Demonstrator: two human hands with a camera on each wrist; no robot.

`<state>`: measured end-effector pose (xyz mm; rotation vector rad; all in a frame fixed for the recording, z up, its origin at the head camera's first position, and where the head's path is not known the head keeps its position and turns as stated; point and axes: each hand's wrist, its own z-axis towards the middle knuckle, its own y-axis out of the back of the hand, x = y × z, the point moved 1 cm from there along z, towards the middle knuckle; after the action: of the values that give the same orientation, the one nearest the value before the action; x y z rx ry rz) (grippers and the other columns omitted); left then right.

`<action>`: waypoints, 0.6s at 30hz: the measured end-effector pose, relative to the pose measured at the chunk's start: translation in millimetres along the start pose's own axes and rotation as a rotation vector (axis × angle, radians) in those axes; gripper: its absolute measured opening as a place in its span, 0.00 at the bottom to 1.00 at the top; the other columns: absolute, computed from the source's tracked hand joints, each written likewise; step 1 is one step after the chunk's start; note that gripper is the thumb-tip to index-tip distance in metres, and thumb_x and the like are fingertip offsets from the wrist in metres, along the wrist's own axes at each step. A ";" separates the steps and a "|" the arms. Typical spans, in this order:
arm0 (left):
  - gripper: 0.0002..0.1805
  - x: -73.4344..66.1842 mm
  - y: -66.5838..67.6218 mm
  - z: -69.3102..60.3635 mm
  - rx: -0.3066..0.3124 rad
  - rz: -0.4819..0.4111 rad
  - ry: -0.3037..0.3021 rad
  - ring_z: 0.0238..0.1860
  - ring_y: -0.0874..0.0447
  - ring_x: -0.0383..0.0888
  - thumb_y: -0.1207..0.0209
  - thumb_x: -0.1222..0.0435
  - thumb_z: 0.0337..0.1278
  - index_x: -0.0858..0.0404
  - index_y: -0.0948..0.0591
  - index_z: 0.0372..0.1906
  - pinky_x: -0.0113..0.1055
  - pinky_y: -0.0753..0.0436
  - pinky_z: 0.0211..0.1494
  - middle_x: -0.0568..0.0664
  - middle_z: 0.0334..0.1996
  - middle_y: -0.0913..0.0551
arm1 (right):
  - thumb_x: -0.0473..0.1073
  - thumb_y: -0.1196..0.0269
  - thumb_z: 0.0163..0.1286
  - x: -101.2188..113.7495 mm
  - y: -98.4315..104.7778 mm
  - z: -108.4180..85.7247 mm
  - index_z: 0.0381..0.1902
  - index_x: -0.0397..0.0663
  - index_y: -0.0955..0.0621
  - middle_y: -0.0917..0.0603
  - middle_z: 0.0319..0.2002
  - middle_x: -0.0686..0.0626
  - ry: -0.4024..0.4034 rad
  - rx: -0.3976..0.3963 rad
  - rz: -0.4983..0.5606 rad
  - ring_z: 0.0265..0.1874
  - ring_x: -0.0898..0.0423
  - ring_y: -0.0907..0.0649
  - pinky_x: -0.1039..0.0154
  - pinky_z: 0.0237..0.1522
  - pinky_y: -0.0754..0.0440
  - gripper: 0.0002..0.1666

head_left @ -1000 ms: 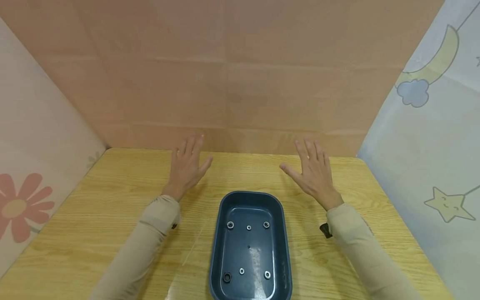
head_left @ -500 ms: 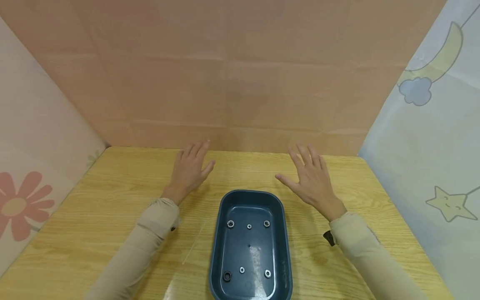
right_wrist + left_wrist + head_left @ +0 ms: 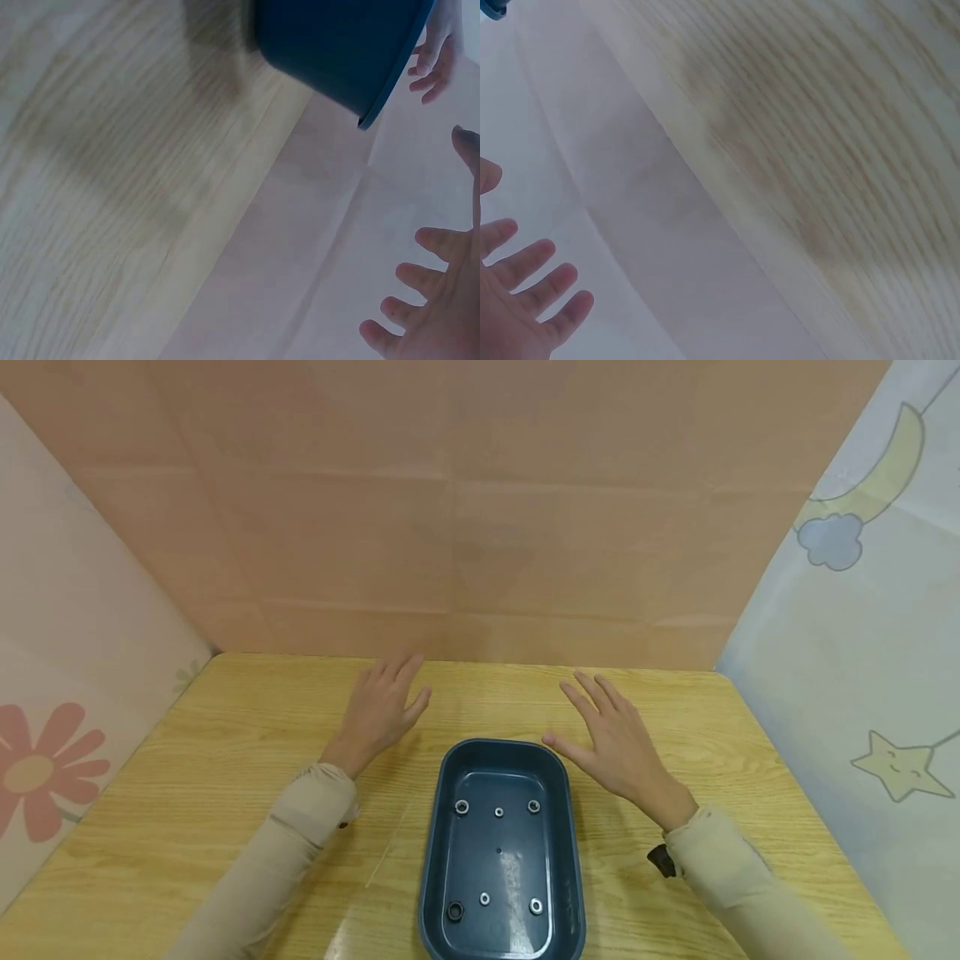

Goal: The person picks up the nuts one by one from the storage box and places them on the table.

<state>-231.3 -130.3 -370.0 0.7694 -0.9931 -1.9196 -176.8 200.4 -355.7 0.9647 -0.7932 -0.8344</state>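
Observation:
A dark blue rectangular tray lies on the table, holding several small metal nuts. Along its far part are a nut at left, a smaller nut in the middle and another nut at right. Nearer sit a dark larger nut, a small nut and a silver nut. My left hand hovers beyond the tray's left far corner, fingers spread, holding nothing. On the other side my right hand is likewise spread, its thumb near the tray's far right corner.
The wooden table carries the tray at its front middle. A brownish-pink sheet rises behind the table's back edge. Patterned walls stand at both sides, with a flower at left and a star at right.
Both hands have come lower and a little nearer the tray. My right hand moved more, its thumb closing on the tray's corner. The nuts have stayed put.

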 end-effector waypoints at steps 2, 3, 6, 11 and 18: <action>0.28 -1.8 1.0 -1.8 -0.013 0.003 -0.029 0.58 0.22 0.62 0.44 0.55 0.68 0.65 0.29 0.67 0.57 0.20 0.55 0.61 0.61 0.22 | 0.66 0.37 0.64 3.5 0.8 -4.7 0.73 0.47 0.33 0.36 0.75 0.40 0.009 0.005 0.036 0.74 0.34 0.40 0.33 0.67 0.37 0.47; 0.28 -2.6 1.6 -2.7 -0.021 0.004 -0.043 0.57 0.21 0.62 0.44 0.55 0.67 0.65 0.28 0.67 0.57 0.19 0.54 0.61 0.60 0.21 | 0.65 0.36 0.64 5.3 1.3 -7.3 0.73 0.47 0.33 0.36 0.75 0.40 0.014 0.007 0.049 0.74 0.35 0.39 0.33 0.68 0.38 0.47; 0.28 -5.3 4.3 -5.3 -0.036 0.004 -0.066 0.56 0.20 0.62 0.42 0.56 0.67 0.65 0.27 0.66 0.56 0.18 0.54 0.61 0.58 0.20 | 0.65 0.36 0.63 9.7 2.3 -13.2 0.73 0.49 0.33 0.36 0.75 0.41 0.032 0.011 0.061 0.74 0.35 0.39 0.33 0.69 0.39 0.47; 0.28 -8.1 7.5 -7.9 -0.040 -0.005 -0.078 0.57 0.20 0.62 0.41 0.56 0.66 0.64 0.28 0.66 0.56 0.18 0.54 0.62 0.57 0.19 | 0.64 0.35 0.63 14.3 2.8 -20.2 0.74 0.50 0.34 0.37 0.75 0.43 0.034 0.028 0.076 0.75 0.37 0.40 0.32 0.68 0.39 0.47; 0.27 -12.5 10.0 -11.8 -0.008 -0.042 -0.107 0.58 0.20 0.61 0.41 0.56 0.66 0.65 0.27 0.65 0.56 0.20 0.58 0.61 0.57 0.19 | 0.64 0.36 0.65 16.9 -0.3 -29.4 0.74 0.50 0.34 0.37 0.76 0.43 0.039 0.070 0.088 0.75 0.37 0.40 0.31 0.67 0.38 0.46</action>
<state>-212.2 -127.2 -365.6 0.6938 -1.0412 -2.0177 -143.9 196.4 -363.1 0.9981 -0.8299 -0.7140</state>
